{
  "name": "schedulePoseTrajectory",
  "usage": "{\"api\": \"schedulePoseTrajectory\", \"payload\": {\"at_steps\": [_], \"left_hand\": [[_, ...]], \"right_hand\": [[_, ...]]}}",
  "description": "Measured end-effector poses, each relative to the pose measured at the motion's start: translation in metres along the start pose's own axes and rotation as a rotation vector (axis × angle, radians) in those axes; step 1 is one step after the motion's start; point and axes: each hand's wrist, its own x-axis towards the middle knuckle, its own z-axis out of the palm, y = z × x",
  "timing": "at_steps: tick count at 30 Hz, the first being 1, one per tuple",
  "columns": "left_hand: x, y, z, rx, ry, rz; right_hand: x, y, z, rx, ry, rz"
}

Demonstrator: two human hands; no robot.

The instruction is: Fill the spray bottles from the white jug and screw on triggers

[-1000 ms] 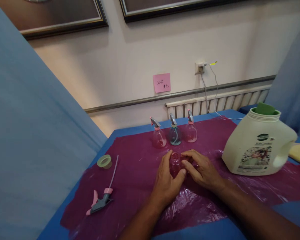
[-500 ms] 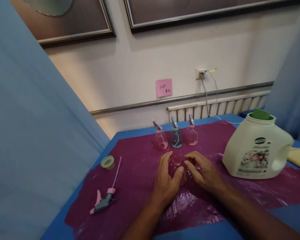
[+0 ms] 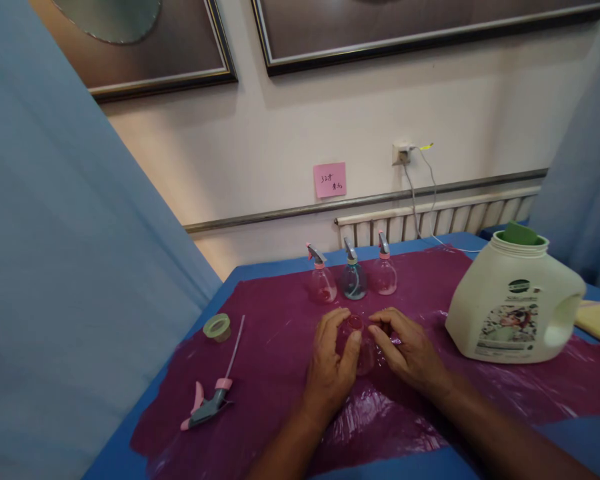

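Observation:
A clear, pinkish spray bottle (image 3: 365, 357) without its spray head stands upright in front of me, its round mouth facing up. My left hand (image 3: 334, 357) is wrapped around the bottle's left side, thumb in front and fingers behind. Close to the right of the neck is my right hand (image 3: 410, 350), fingers curled, a gap between thumb and forefinger; I see nothing in it. A grey and pink spray head (image 3: 210, 405) with a long dip tube lies to the left. Beyond it sits a pale green funnel-like piece (image 3: 217, 327).
At the back stand three spray bottles with heads: a pink one (image 3: 323, 285), a teal one (image 3: 354, 281) and another pink one (image 3: 385, 275). A large cream jug (image 3: 515, 307) holding a green scoop (image 3: 520, 233) is on the right. Purple plastic sheeting (image 3: 275, 373) covers the blue table.
My left hand has closed in slightly on the bottle's neck. The right hand stays almost where it was. The whole view has shifted a little.

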Motion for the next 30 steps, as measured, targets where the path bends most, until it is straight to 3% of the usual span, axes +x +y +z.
{"api": "schedulePoseTrajectory", "payload": {"at_steps": [30], "left_hand": [[0.0045,0.0074,0.0035,-0.052,0.04,-0.087]], "right_hand": [[0.0024,0.0026,0.003,0.005,-0.096,0.042]]}}
